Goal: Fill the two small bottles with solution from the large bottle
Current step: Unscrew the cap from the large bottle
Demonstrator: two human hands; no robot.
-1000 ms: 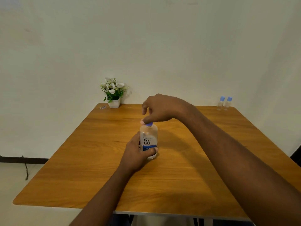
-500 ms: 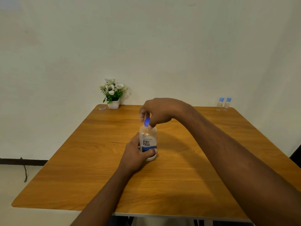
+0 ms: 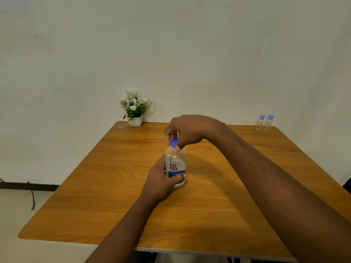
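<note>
Large bottle (image 3: pixel 175 166) of clear solution stands upright on the wooden table (image 3: pixel 91 188), near the middle of the top, with both hands on it. Its label reads "re·nu" in dark letters. The fine line above that is too small to read, and the white word on the blue band below is partly covered by a thumb.

At 9 o'clock, off the table, a dark cable (image 3: pixel 32 198) hangs to the floor. At 11 o'clock, on the far edge, a small clear scrap (image 3: pixel 122 126) lies just beside a white pot of white flowers (image 3: pixel 135 111); what the scrap is cannot be made out.

The left hand (image 3: pixel 161 180) grips the bottle's lower half, fingers wrapped behind it. The right hand (image 3: pixel 187 130) reaches over from 3 o'clock and pinches the blue cap (image 3: pixel 174 142), which sits tilted at the neck. Whether it is hinged open or lifted free cannot be told, as the fingers hide its base.

At 1 o'clock, at the far right corner, the left small bottle (image 3: pixel 260 122) and right small bottle (image 3: pixel 269 122) stand side by side, blue caps on, well apart from the hands.
</note>
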